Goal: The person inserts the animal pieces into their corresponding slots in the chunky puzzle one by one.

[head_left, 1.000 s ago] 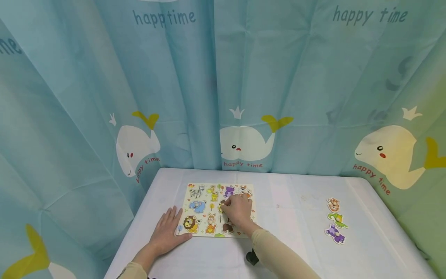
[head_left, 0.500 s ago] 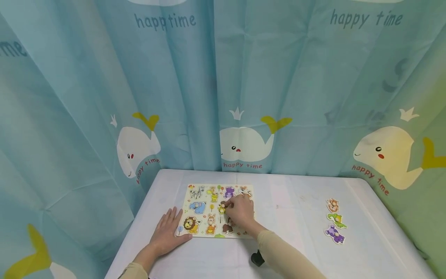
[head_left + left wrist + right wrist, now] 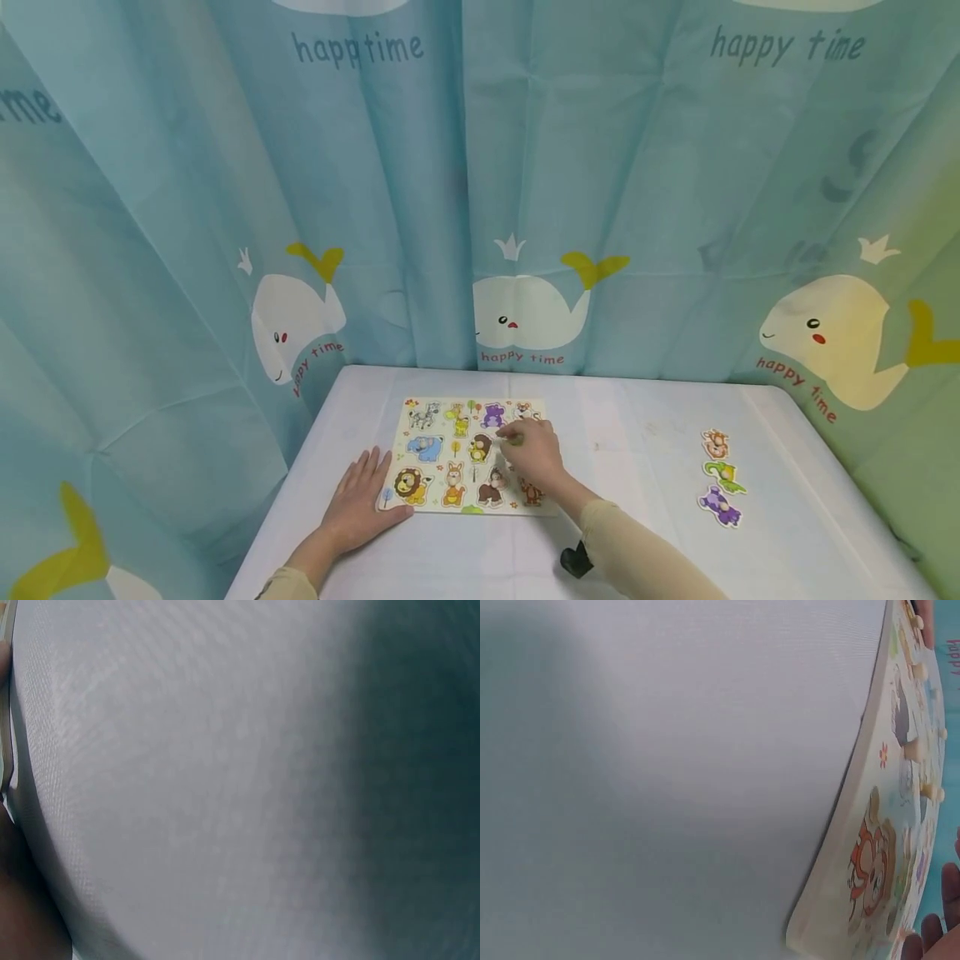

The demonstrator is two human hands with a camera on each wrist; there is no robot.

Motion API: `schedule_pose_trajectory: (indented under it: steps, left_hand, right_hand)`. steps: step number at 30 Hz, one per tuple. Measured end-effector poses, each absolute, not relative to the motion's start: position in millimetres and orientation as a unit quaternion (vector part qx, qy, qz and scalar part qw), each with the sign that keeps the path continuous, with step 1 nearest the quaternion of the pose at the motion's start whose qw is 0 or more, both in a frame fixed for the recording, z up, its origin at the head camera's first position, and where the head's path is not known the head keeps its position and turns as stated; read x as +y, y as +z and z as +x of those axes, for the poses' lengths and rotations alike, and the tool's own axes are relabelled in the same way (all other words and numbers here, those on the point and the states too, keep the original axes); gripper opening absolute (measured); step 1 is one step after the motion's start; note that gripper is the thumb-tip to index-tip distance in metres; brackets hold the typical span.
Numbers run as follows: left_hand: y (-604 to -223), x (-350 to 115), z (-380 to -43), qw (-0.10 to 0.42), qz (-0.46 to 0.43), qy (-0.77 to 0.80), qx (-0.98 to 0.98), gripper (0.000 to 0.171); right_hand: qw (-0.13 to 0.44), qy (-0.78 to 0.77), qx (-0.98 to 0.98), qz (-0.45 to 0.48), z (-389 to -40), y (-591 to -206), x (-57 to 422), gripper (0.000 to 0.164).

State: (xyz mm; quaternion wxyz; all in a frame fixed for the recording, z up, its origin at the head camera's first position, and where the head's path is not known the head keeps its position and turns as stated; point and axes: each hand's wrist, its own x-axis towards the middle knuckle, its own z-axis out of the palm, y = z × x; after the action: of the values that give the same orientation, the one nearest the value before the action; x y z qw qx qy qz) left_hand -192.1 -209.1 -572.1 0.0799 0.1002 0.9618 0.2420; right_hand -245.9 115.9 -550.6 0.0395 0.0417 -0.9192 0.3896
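Presently I note animal pieces (image 3: pixel 425 448) seated in the puzzle board (image 3: pixel 472 493), lower centre; left hand (image 3: pixel 360 502) straight-fingered at its left edge, right hand (image 3: pixel 534 450) above, thumb and forefinger parted.

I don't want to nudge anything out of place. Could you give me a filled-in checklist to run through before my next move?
1. Pale rectangular animal puzzle board flat on the white table: ok.
2. Left hand steadying it: ok; straight fingers reach the left edge, thumb at the near left corner.
3. Brown-and-yellow animal piece seated flush: cannot tell; it lies on the board, but is too small to judge.
4. Right hand carrying nothing: cannot tell; its fingers hide what is beneath.
5. Orange animal space at the near right corner filled: not ok; no knob shows there.
6. Flat orange-brown piece, green piece and purple piece away from the board: ok, off to its right.
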Motion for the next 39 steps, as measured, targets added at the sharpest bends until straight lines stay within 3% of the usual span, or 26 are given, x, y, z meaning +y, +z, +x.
schedule_pose_trajectory:
  steps: [13,23,39]
  left_hand:
    - [-569,-207,-191,0.074,0.106,0.252,0.959,0.108]
    - [-567,-207,-190,0.090,0.099,0.239,0.962,0.108]
    - [-579,-209,-190,0.035,0.120,0.276,0.953,0.108]
  right_hand:
    - [0.028,0.430,-0.902,0.008,-240,-544,145,0.024]
    - [0.065,0.432,-0.899,-0.014,-240,-540,178,0.022]
    - [0.110,0.407,-0.905,-0.061,-227,-538,258,0.021]
